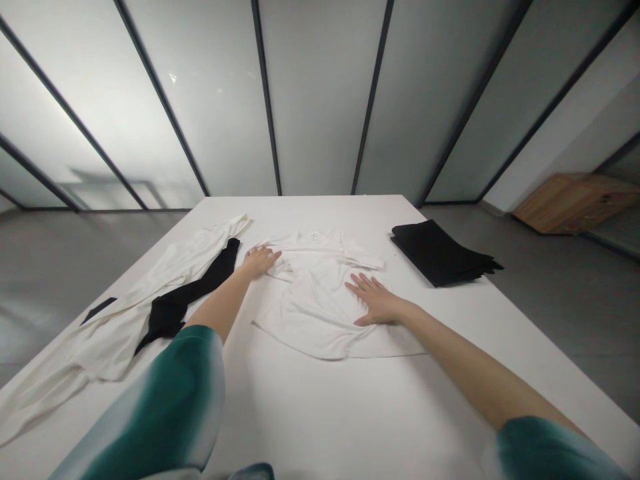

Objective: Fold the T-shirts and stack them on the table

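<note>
A white T-shirt (315, 300) lies spread on the white table, its neckline toward the far edge and its hem toward me. Wrinkles run across its body. My left hand (261, 261) rests on the left sleeve, fingers stretched out. On the right side of the shirt's body my right hand (374, 300) lies flat with its fingers spread. Neither hand grips anything. Part of the left sleeve is hidden under my left hand.
Along the table's left side lie white garments (120, 320) with a black garment (200, 287) among them. A stack of folded black cloth (440, 253) sits near the right edge of the table (310, 413). Beyond stands a frosted glass wall (320, 100); a wooden cabinet (575, 200) is at far right.
</note>
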{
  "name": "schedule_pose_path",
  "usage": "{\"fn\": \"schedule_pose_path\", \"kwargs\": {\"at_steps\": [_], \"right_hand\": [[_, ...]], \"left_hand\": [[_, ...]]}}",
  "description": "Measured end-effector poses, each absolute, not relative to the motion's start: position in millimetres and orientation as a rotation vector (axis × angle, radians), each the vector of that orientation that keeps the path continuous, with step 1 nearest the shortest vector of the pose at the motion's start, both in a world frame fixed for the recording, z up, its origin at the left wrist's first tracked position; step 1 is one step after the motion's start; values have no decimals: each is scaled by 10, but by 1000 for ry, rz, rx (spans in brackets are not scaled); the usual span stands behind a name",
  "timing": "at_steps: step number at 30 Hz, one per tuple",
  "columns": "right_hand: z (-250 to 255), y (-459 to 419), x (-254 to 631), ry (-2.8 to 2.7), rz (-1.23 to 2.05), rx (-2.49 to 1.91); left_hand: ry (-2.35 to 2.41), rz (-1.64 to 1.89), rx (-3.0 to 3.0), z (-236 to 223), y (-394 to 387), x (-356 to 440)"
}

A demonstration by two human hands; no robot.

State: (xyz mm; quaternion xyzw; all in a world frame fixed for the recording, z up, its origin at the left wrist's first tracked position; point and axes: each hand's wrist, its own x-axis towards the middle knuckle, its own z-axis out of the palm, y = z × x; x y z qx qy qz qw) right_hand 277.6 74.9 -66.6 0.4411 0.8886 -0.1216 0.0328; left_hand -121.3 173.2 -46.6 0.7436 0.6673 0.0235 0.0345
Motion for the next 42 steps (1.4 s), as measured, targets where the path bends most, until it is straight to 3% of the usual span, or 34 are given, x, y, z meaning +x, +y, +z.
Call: {"fn": "schedule_pose_path", "kwargs": {"at_steps": [4,8,12,19,26,30,33,42], "right_hand": [[-593,737,2879,2697,-440,1410],[-531,835,2746,2895,-493,1562],[-551,945,2524,3013,-356,1551],[-658,1033,2575,2754,-129,1708],[-698,1144,2678,2798,-182,1799],[-620,1190,2642,2914,-193,1772],[-658,1113,2555,2828,-142,1784],[-779,747,2502,2694,-78,1732]], "left_hand": [[2260,161,2254,-303,1625,-1026],[1766,404,2570,-208,1393,-581],[1287,235,2708,-232,1131,-227],[1212,144,2795,-225,612,-328],[1262,-30,2266,-16,561,-705],[1621,229,2308,35,832,-687],[1774,275,2379,-102,1021,-551],[1963,-21,2374,-623,1177,-551]]}}
